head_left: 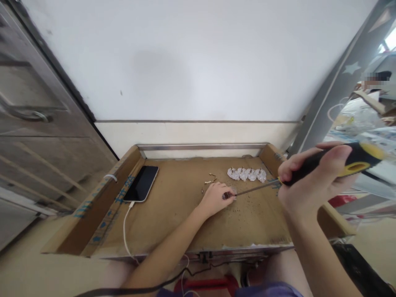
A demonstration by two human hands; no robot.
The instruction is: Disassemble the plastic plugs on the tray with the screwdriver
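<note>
My right hand (312, 177) is wrapped round the black and yellow handle of a screwdriver (328, 165). Its long shaft slants down to the left, and the tip meets a small clear plastic piece (234, 192). My left hand (216, 198) pins that piece against the cardboard with closed fingers, which cover most of it. Just behind lie a few small brass-coloured metal parts (210, 180). To the right of them stands a row of several clear plastic pieces (246, 174) with metal pins pointing up.
A smartphone (141, 184) with a white cable (125, 222) lies on the left of the cardboard-lined tray (173, 222). Raised cardboard walls (93, 210) edge it. A white wall (210, 66) rises behind, a metal door (40, 103) stands left. Another person's arm shows far right.
</note>
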